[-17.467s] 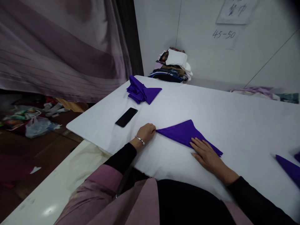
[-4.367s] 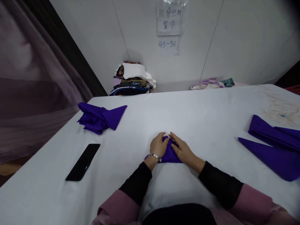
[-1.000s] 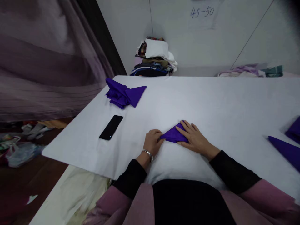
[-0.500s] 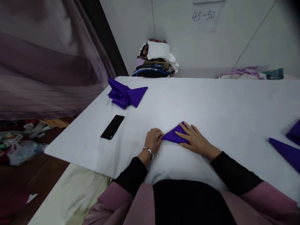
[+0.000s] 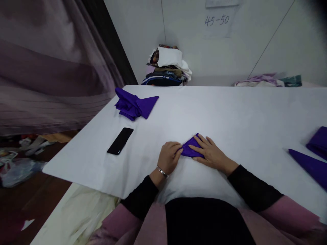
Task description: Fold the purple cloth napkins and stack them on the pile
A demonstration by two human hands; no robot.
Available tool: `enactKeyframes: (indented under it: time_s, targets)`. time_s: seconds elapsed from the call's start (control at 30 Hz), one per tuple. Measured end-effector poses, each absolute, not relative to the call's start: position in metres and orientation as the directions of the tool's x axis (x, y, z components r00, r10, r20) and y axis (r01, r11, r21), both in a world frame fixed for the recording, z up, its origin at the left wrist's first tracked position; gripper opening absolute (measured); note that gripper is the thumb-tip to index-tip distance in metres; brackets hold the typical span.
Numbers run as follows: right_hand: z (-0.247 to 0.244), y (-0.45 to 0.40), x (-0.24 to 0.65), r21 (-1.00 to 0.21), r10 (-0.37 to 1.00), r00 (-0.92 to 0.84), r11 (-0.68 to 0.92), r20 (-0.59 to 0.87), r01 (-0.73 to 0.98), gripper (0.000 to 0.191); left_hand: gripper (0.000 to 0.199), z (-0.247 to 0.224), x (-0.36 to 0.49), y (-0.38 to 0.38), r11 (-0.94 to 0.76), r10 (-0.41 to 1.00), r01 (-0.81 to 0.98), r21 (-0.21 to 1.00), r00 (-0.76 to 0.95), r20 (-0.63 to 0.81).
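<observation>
A small purple cloth (image 5: pixel 191 148), folded into a triangle, lies on the white-covered table (image 5: pixel 230 115) in front of me. My left hand (image 5: pixel 169 157), with a bracelet at the wrist, is closed in a pinch on the triangle's left tip and hides that corner. On the cloth's right side my right hand (image 5: pixel 211 153) rests flat, its fingers spread across the fabric. Part of the cloth is covered by that hand.
A crumpled purple cloth (image 5: pixel 136 103) lies far left, with a black phone (image 5: pixel 120 141) nearer me. A pointed purple piece (image 5: pixel 310 166) and a folded purple piece (image 5: pixel 319 142) lie at right. Stacked clothes (image 5: pixel 168 68) stand behind the table; a curtain (image 5: pixel 51 68) hangs left.
My left hand has moved right along the triangle's left tip, which it now covers and pinches. My right hand stays flat on the cloth. The whole view has shifted slightly.
</observation>
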State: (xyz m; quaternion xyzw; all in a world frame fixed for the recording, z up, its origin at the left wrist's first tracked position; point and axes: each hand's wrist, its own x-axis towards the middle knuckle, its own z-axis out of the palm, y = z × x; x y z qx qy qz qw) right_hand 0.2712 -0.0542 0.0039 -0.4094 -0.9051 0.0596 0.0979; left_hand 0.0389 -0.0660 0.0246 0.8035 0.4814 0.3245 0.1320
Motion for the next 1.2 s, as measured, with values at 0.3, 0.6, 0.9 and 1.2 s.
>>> enactKeyframes:
  time_s: [0.3, 0.6, 0.9, 1.2]
  targets:
    - [0.009, -0.055, 0.269, -0.192, 0.752, -0.652, 0.657, 0.098, 0.729, 0.057, 0.085, 0.008, 0.08, -0.067, -0.645, 0.76, 0.729, 0.229, 0.644, 0.09]
    - [0.004, -0.068, 0.282, -0.177, 0.78, -0.61, 0.625, 0.136, 0.76, 0.072, 0.089, 0.004, 0.078, -0.065, -0.604, 0.789, 0.763, 0.23, 0.614, 0.037]
    - [0.006, -0.127, 0.342, -0.198, 0.865, -0.497, 0.5, 0.069, 0.843, 0.067, 0.083, 0.002, 0.079, -0.063, -0.599, 0.794, 0.768, 0.226, 0.607, 0.043]
    - [0.007, -0.167, 0.376, -0.255, 0.959, -0.28, 0.279, 0.035, 0.926, 0.062, 0.08, -0.003, 0.078, -0.059, -0.621, 0.783, 0.76, 0.195, 0.616, 0.093]
